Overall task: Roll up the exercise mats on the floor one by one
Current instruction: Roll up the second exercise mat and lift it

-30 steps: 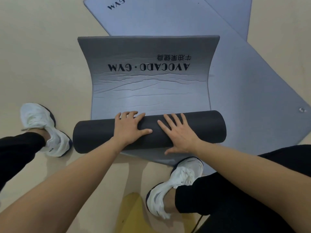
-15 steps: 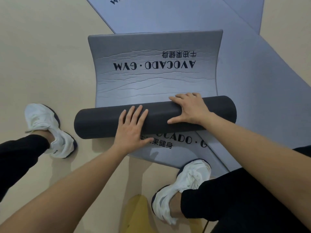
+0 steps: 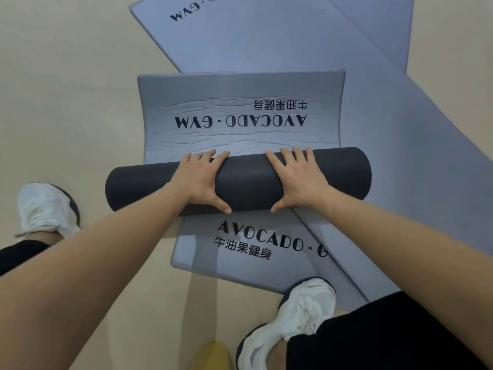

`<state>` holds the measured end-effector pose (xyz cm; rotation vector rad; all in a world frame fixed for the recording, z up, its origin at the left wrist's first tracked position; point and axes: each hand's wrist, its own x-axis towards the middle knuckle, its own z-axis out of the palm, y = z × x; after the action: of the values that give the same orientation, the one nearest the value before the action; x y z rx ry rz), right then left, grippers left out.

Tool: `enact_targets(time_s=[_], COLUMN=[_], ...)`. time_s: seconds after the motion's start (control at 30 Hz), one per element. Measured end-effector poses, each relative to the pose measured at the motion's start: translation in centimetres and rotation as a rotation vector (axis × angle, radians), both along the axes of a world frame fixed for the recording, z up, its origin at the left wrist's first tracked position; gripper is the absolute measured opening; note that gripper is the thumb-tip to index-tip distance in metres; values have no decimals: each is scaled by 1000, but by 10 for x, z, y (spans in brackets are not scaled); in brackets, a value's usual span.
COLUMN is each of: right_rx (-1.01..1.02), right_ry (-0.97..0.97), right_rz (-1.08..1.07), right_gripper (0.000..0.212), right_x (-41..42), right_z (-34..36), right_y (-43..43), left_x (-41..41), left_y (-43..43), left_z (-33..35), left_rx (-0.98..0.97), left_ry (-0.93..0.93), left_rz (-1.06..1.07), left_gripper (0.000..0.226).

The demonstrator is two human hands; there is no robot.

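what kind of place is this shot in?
Likely a gym or fitness studio: several grey mats printed AVOCADO GYM overlap on a beige floor, one partly wound into a dark roll, and the person wears white trainers.

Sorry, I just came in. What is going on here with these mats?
A person squats on the floor and rolls up a grey exercise mat. The left hand and the right hand both press on the dark roll, fingers over its top, thumbs on its near side. The mat's far part, with the print, is not yet rolled. It lies across another flat mat, and one more mat lies beyond.
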<state>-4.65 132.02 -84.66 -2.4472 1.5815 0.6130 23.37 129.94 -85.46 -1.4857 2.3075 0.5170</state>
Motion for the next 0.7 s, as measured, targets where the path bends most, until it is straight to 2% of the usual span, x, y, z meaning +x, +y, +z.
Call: enact_targets(time_s=[0.07,0.27,0.4,0.57,0.63,0.7], right_rx=[4,69,355,730,820,887], right_ry=[-23,-114,-211,-241,-240,-260], right_rz=[40,57,-33,-105,-122,-162], right_gripper=[146,123,110,95,88,88], right_x=[-1,1,0,-3,-6,-10], right_z=[1,14,26,10,-3,-12], right_y=[-15,-40,-29,24,51,68], left_x=[-1,-3,-4,-1,-2,-1], left_y=[-16,-39,-27,32,62,91], left_z=[2,13,18,3,2,5], left_rx=[60,148,466,867,850,658], left_ry=[-9,45,74,131,113,106], left_rz=[12,28,86,150,106,24], left_gripper=[153,131,119,103,102,104])
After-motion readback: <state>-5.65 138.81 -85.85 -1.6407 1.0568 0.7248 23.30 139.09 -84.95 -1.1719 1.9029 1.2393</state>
